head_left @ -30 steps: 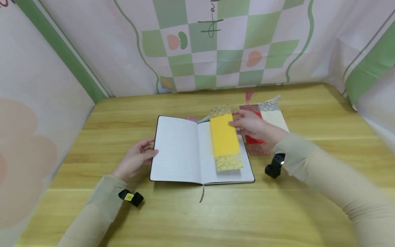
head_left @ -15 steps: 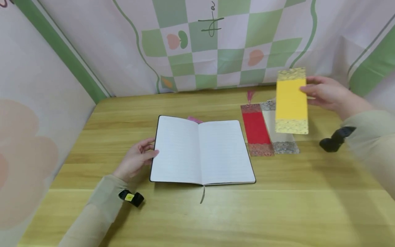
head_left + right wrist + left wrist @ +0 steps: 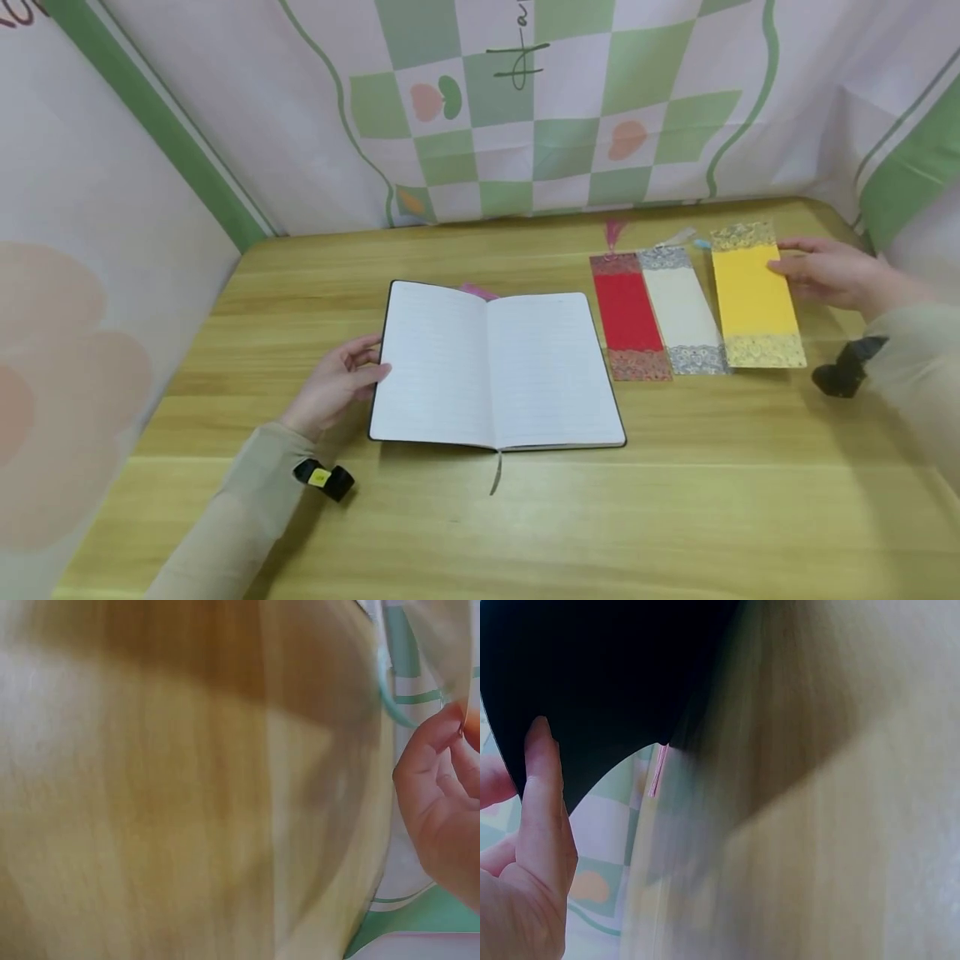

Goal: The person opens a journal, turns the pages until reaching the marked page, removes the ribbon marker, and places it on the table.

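Observation:
A notebook (image 3: 555, 367) lies open on the table with lined white pages and a dark cover. At its left edge my left hand (image 3: 337, 383) pinches the cover and pages, thumb on top; the left wrist view shows the fingers under the black cover (image 3: 592, 667), which is lifted off the table. My right hand (image 3: 840, 271) pinches a yellow bookmark (image 3: 757, 296) by its upper right edge. That bookmark has lace-patterned ends and a pale blue tassel, and sits right of a white bookmark (image 3: 684, 308). Left of the white one lies a red bookmark (image 3: 630, 312).
A pink tassel (image 3: 480, 292) pokes out behind the notebook's top edge. The notebook's ribbon (image 3: 497, 473) hangs from the bottom of the spine. A patterned curtain (image 3: 570, 108) rises behind the wooden table (image 3: 480, 542).
My right hand has carried the yellow bookmark from over the notebook's right page to the far right, then lowered it beside the white bookmark. My left hand stays at the notebook's edge.

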The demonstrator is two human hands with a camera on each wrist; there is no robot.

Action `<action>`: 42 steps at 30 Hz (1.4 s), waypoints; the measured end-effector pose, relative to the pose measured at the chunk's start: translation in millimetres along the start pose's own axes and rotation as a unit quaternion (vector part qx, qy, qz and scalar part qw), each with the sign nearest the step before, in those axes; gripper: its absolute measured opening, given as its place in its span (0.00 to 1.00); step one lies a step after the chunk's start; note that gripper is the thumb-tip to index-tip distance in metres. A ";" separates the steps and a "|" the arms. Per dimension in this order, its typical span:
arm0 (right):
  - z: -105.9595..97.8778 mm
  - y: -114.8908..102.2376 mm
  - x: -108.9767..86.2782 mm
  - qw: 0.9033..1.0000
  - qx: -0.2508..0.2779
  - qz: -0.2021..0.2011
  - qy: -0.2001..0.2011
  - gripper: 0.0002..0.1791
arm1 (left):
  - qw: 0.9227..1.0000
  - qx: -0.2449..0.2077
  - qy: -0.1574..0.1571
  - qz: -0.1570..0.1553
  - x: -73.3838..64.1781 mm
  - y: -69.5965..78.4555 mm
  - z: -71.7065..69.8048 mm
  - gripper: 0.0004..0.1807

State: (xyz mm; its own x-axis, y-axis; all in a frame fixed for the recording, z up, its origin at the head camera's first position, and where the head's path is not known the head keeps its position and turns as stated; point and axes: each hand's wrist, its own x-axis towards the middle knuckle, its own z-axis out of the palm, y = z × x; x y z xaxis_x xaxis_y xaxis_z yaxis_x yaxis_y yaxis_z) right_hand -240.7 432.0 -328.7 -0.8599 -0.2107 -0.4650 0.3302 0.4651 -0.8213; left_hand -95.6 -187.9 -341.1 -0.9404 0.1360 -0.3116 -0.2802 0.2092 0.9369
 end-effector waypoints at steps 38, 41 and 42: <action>20.3 -3.8 16.6 0.967 -0.241 -0.034 0.069 0.36 | 1.000 -0.007 0.003 -0.002 0.7 -0.1 0.7 0.33; 19.6 -5.2 13.7 0.972 -0.222 -0.036 0.071 0.36 | 1.000 -0.009 0.002 -0.002 1.0 0.0 0.8 0.33; 20.6 -6.4 12.3 0.972 -0.219 -0.039 0.074 0.35 | 1.000 -0.010 0.002 -0.002 0.8 0.3 1.0 0.33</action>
State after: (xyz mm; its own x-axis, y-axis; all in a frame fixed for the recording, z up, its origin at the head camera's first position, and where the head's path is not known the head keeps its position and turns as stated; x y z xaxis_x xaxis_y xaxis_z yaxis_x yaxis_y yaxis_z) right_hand -245.3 408.8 -335.9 -0.9326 -0.1490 -0.3288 0.0931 0.7808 -0.6178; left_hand -96.2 -186.8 -341.3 -0.9403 0.1317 -0.3139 -0.2869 0.1895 0.9390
